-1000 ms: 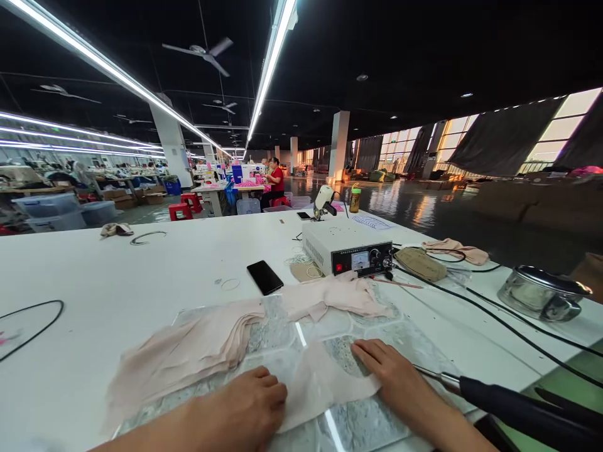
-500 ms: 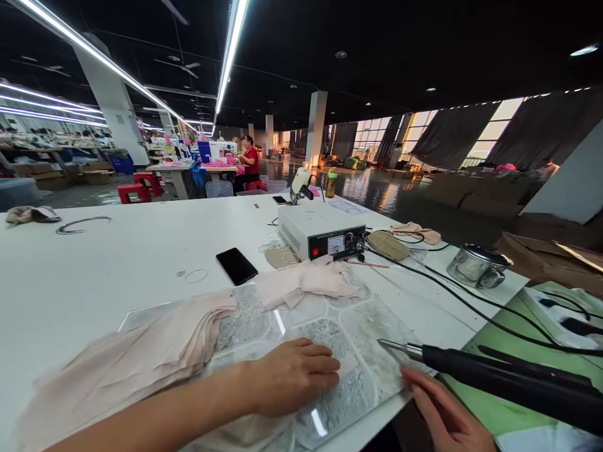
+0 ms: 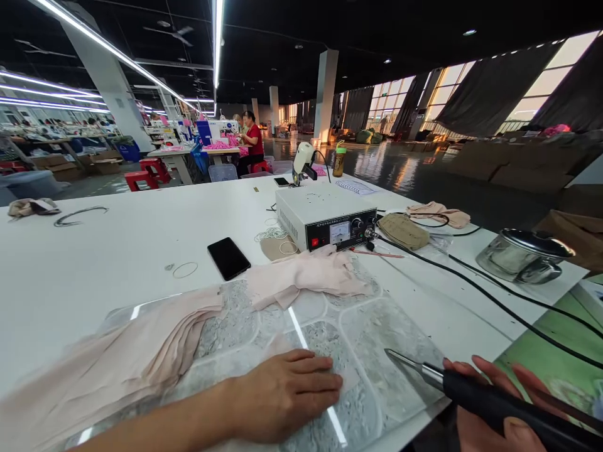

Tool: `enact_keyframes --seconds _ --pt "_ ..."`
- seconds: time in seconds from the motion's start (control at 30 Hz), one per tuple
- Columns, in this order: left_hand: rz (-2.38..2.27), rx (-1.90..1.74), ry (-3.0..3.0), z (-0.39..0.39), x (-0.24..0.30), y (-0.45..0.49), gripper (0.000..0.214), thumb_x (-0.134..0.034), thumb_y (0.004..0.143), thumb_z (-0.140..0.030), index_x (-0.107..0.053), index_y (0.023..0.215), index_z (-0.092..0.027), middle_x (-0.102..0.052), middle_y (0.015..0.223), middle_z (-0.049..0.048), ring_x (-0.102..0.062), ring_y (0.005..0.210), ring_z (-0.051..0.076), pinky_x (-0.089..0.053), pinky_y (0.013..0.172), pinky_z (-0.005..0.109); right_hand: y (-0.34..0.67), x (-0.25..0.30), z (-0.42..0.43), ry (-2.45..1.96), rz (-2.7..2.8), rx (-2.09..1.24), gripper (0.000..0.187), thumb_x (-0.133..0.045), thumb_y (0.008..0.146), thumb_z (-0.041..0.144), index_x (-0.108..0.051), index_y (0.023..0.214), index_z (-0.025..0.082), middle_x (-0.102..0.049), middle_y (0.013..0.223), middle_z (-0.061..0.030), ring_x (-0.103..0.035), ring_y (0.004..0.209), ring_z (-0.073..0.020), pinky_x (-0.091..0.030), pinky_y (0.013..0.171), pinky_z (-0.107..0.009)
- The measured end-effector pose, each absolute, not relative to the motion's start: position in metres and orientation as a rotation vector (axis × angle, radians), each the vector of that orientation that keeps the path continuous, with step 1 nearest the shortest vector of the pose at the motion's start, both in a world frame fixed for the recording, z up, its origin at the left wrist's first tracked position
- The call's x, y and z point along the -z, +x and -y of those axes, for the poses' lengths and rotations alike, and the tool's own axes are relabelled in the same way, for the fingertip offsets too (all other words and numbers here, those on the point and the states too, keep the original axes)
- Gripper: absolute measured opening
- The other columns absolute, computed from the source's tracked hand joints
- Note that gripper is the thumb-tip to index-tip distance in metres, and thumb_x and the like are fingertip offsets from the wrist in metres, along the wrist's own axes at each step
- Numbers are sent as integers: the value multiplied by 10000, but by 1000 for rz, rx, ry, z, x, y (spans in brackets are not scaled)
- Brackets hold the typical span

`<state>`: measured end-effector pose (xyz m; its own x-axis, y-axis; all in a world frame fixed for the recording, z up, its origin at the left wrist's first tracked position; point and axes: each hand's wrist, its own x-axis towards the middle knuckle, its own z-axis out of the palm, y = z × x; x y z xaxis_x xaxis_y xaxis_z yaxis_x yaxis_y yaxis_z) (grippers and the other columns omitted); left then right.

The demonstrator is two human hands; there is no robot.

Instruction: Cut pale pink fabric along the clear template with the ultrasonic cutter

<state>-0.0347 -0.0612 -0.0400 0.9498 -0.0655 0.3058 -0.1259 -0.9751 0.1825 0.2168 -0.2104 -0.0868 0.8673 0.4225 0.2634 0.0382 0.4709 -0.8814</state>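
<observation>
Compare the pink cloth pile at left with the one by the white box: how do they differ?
The left pile shows fanned, layered edges; the far pile looks more rumpled. The left pile appears larger, though nearer the camera than the far pile. The left pile reaches the picture's left edge; the far pile lies within it. Both are pale pink and lie at least partly on the patterned mat.

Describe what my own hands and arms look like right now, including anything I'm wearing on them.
Your left hand is bare, with no glove or ring visible, and the left forearm shows no sleeve or watch. Your right hand is ungloved too, but it's partly hidden and cut off by the frame, so I can't tell about a sleeve there.
</observation>
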Motion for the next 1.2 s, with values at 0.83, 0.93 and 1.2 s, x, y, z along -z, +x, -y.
enact_keyframes --seconds 0.83,0.93,1.2 --pt "165 -406 2821 60 40 -35 311 -366 1024 -190 -576 1241 -114 -581 1345 44 -456 1320 214 -265 1146 321 185 22 187 -852 454 -572 216 -674 669 312 -523 796 224 -418 694 44 -433 510 -91 -454 460 -263" --pt "160 -400 2802 60 40 -35 308 -374 1020 -187 -567 1251 -128 -587 1338 51 -451 1326 208 -290 1137 326 181 16 182 -898 487 -561 234 -692 658 318 -515 778 224 -433 674 46 -448 499 -97 -461 462 -278" --pt "157 -403 2776 59 41 -35 316 -371 1017 -190 -562 1264 -137 -590 1332 60 -452 1327 211 -309 1133 340 182 18 181 -911 545 -554 177 -656 683 267 -514 778 218 -443 676 37 -464 492 -101 -475 459 -292"
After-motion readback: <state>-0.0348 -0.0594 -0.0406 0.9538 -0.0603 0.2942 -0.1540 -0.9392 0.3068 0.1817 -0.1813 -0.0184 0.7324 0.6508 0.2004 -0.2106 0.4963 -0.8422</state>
